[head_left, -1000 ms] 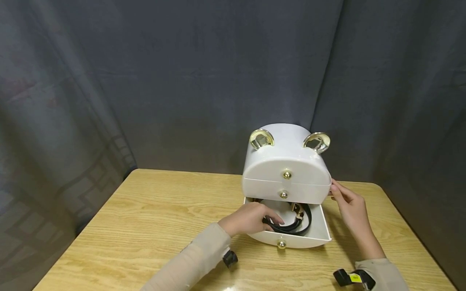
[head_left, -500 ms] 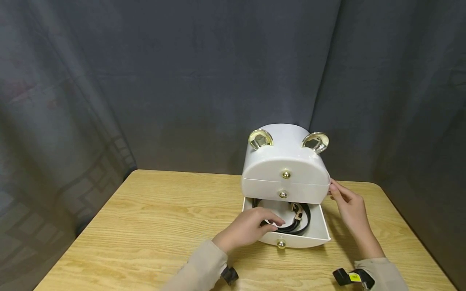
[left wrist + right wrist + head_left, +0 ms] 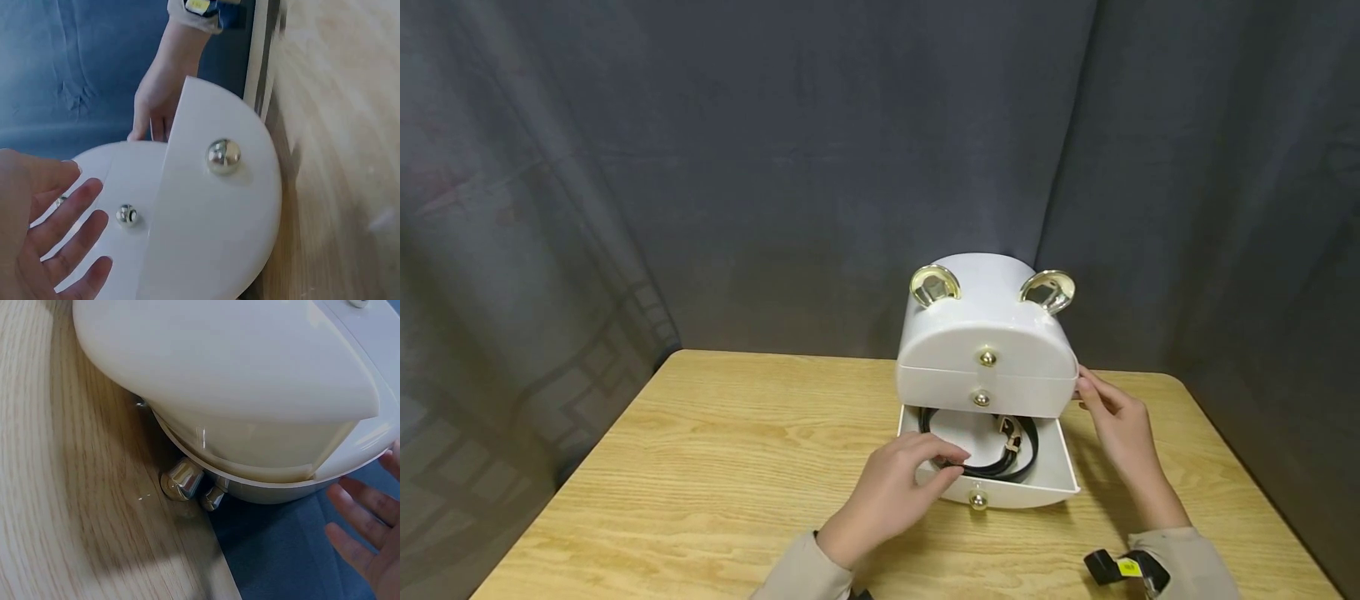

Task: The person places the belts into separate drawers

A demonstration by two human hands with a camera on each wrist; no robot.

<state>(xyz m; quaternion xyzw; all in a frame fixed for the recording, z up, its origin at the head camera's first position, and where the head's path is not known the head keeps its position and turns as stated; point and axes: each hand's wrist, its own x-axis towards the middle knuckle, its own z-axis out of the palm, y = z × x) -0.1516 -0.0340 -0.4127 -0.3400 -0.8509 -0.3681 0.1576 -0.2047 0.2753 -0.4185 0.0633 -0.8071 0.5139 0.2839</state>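
A white storage box [image 3: 988,333] with golden ears and round knobs stands at the right of the table. Its bottom drawer [image 3: 1026,497] is pulled out, and a coiled black belt [image 3: 1032,446] with a gold buckle lies inside. Over the drawer's front left rim is my left hand [image 3: 895,487], thumb and fingers apart and holding nothing; the left wrist view shows its fingers [image 3: 69,253] spread in front of the box. My right hand [image 3: 1126,433] rests its fingertips against the box's right side, its fingers nearly straight at the box's edge in the right wrist view.
The wooden table [image 3: 737,467] extends to the left of the box. Dark grey curtains [image 3: 820,167] hang close behind and on both sides. Beneath the box, golden feet [image 3: 181,479] show in the right wrist view.
My left hand has come away from the belt, drawing up and back toward me over the drawer's front left rim. The belt stays in the drawer. My right hand keeps its place.
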